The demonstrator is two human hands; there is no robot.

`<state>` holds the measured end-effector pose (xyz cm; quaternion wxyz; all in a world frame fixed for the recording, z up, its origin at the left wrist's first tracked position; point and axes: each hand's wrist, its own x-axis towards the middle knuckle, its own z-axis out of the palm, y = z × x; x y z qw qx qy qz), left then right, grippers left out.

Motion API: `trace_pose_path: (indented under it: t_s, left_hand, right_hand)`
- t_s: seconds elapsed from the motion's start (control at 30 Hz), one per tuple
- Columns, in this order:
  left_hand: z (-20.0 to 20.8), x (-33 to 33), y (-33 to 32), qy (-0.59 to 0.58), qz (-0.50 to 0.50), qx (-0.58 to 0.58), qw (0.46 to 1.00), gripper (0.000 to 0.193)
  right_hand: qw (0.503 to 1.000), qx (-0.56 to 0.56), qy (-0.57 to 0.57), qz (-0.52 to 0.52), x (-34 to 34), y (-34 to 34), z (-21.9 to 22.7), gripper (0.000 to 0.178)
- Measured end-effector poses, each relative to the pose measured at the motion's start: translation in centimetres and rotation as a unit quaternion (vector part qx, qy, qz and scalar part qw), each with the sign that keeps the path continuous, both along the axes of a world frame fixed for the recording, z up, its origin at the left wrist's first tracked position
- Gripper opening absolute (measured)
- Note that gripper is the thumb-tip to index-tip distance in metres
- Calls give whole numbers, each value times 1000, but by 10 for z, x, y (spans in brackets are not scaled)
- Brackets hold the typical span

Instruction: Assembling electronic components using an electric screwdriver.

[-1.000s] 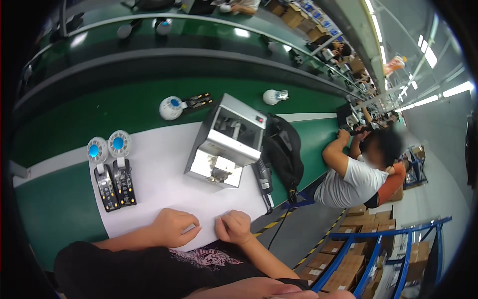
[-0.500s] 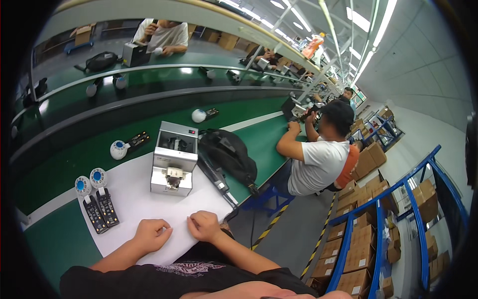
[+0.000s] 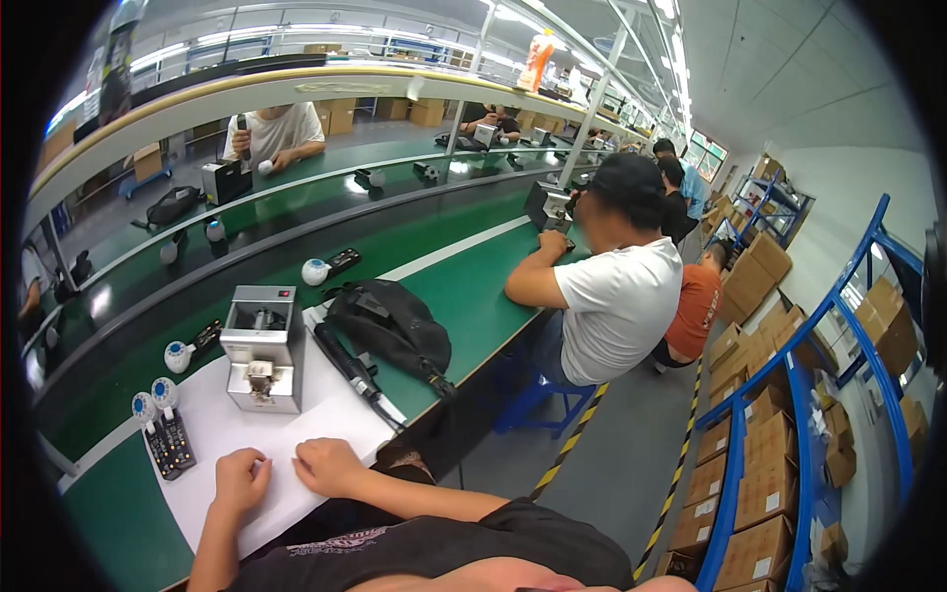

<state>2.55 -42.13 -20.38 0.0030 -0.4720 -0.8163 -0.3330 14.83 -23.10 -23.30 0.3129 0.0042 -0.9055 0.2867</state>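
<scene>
My left hand [image 3: 242, 481] rests on the white paper [image 3: 340, 424] with its fingers curled in and nothing seen in them. Close by, my right hand [image 3: 327, 468] lies in a loose fist on the same sheet, apart from the left. Beyond both hands stands a silver box-shaped bench machine [image 3: 262, 345] with an open top recess and a metal fixture low on its front. Left of it lie two black strip-shaped parts [image 3: 172, 446] with round white-and-blue heads. A long black stick-like tool [image 3: 350, 367] lies to the machine's right.
A black bag [image 3: 390, 326] lies beside the tool. More round-headed parts [image 3: 316, 271] sit farther back on the green bench [image 3: 483, 259]. A co-worker in a white shirt [image 3: 621, 306] sits at right on a blue stool [image 3: 543, 403]. Blue racks [image 3: 794, 434] hold cardboard boxes.
My view has swung to the right and up, so the bench things appear farther left. My hands stay curled on the paper. The seated co-worker's arm is lower.
</scene>
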Motion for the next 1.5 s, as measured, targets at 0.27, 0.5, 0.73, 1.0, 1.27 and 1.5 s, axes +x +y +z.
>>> trace_pose_path:
  t_s: [0.27, 0.5, 0.73, 1.0, 1.27, 1.5]
  left_hand:
    - [-11, 49, 18, 70, 165, -48, 983, 18]
    - [-20, 46, 36, 80, 186, -50, 978, 21]
    - [-21, 47, 35, 76, 186, -15, 980, 19]
    - [67, 73, 35, -37, 19, 102, 994, 9]
    - [225, 105, 26, 211, -374, 573, 697, 13]
    - [239, 76, 4, 64, -462, 697, 544, 21]
  right_hand:
    - [998, -28, 3, 49, 2, 10, -7, 19]
    - [995, -17, -14, 96, 2, 14, -8, 17]
    - [995, -19, -17, 95, 5, 13, -3, 17]
    - [997, -34, 14, 63, 0, 0, -3, 15]
    - [1000, 12, 10, -2, 0, 3, -1, 18]
    - [999, 32, -1, -27, -9, -3, 7, 18]
